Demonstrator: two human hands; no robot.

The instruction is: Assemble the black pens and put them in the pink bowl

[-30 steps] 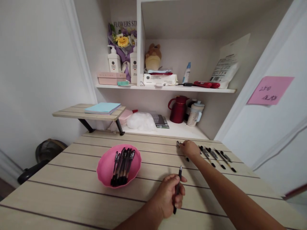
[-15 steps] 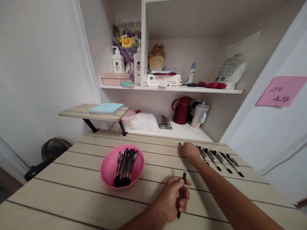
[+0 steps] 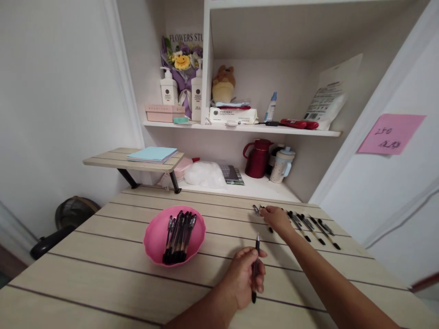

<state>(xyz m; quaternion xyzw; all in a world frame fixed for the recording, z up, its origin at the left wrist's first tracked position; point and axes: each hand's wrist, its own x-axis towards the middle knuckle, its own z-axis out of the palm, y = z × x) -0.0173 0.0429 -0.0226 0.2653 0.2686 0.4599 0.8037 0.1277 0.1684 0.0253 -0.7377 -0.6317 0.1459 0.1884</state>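
My left hand (image 3: 244, 276) is closed round an uncapped black pen (image 3: 255, 269), its silvery tip pointing away from me. Farther back, my right hand (image 3: 276, 219) is low over the table with its fingers bunched together. What lies between its fingertips is hidden. Just left of them lies a small dark-and-clear piece (image 3: 255, 209), perhaps a pen cap. The black end of another pen (image 3: 270, 229) shows below the right hand. Several pens (image 3: 317, 228) lie in a slanted row right of that hand. A pink scalloped bowl (image 3: 152, 244) holds a bundle of black pens (image 3: 179, 237).
A small raised stand (image 3: 113, 159) with blue paper (image 3: 152, 154) is at the table's back left. Behind the table, a shelf unit holds a red jug (image 3: 258, 158), a pale cup (image 3: 282, 165) and a clear plastic bag (image 3: 205, 174). A pink note (image 3: 391, 135) is on the right wall.
My right hand has shifted slightly right from the small piece, which now lies apart from its fingers. A pen's end has come into sight beneath that hand. My left hand still holds its pen.
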